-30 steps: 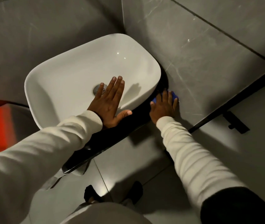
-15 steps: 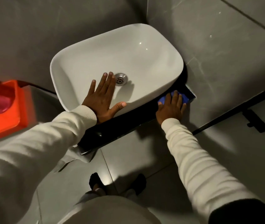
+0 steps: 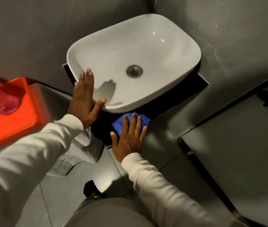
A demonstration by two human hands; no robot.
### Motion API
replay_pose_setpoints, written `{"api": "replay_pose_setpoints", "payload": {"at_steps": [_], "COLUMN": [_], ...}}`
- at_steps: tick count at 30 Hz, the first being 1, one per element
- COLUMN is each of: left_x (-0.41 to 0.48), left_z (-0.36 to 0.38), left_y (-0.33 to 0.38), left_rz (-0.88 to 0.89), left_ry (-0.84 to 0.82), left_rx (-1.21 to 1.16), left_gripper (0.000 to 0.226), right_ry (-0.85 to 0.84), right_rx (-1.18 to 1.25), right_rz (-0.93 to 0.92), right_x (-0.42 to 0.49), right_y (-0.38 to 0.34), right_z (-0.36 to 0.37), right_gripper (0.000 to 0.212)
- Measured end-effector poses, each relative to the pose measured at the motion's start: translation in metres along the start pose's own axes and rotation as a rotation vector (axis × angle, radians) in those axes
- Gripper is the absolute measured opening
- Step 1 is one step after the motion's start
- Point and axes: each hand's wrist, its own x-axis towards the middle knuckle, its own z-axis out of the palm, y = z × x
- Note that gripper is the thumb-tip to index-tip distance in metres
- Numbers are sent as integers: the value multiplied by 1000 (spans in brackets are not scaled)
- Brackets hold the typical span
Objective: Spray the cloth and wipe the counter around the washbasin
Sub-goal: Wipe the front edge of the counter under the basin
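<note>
A white washbasin (image 3: 154, 51) with a metal drain (image 3: 134, 71) stands on a narrow black counter (image 3: 175, 99) set into a grey wall corner. My right hand (image 3: 130, 136) lies flat on a blue cloth (image 3: 121, 123), pressing it onto the counter's front edge just below the basin. My left hand (image 3: 85, 99) rests flat against the basin's left front rim, fingers straight, holding nothing. No spray bottle is in view.
An orange tray (image 3: 15, 115) holding a pink translucent object (image 3: 0, 102) sits at the left. A pale cloth (image 3: 74, 154) hangs under my left wrist. A dark-framed partition (image 3: 228, 112) runs on the right. Grey floor tiles and a dark shoe (image 3: 90, 188) lie below.
My right hand has slid the blue cloth leftward along the counter front, from the right corner to under the basin's middle. My left hand has shifted from the bowl to its left rim.
</note>
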Motion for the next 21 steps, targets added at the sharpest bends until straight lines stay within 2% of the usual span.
{"api": "replay_pose_setpoints", "payload": {"at_steps": [2, 4, 6, 8, 9, 11, 14, 18, 20, 21], "left_x": [-33, -65, -89, -105, -113, -120, -128, -143, -148, -149], "left_z": [8, 18, 32, 37, 35, 32, 15, -32, -59, -75], "left_y": [-12, -32, -42, -47, -53, -60, -70, -100, -115, -125], "left_rz": [-157, -481, -864, -1046, -1047, -1025, -1019, -969, -923, -914], "left_ry": [138, 153, -46, -322, -407, -431, -297, -189, -75, 39], "left_rx": [-343, -587, -924, -1225, -1283, -1299, -1293, -1425, -1468, -1450], "left_gripper": [72, 65, 49, 24, 19, 18, 28, 26, 33, 35], "right_ry": [-31, -26, 5, 65, 96, 114, 9, 22, -96, -175], "right_rx": [-17, 19, 75, 179, 274, 490, 599, 627, 790, 848], "right_rz": [-16, -3, -4, 8, 35, 143, 235, 141, 132, 92], "right_x": [-19, -36, -50, -65, -71, -79, -87, -73, -58, -50], "right_y": [-21, -49, -67, -76, -84, -96, -120, -150, -175, -195], "right_z": [10, 18, 22, 25, 27, 29, 26, 18, 14, 14], "right_gripper": [74, 70, 62, 57, 54, 45, 48, 57, 52, 46]}}
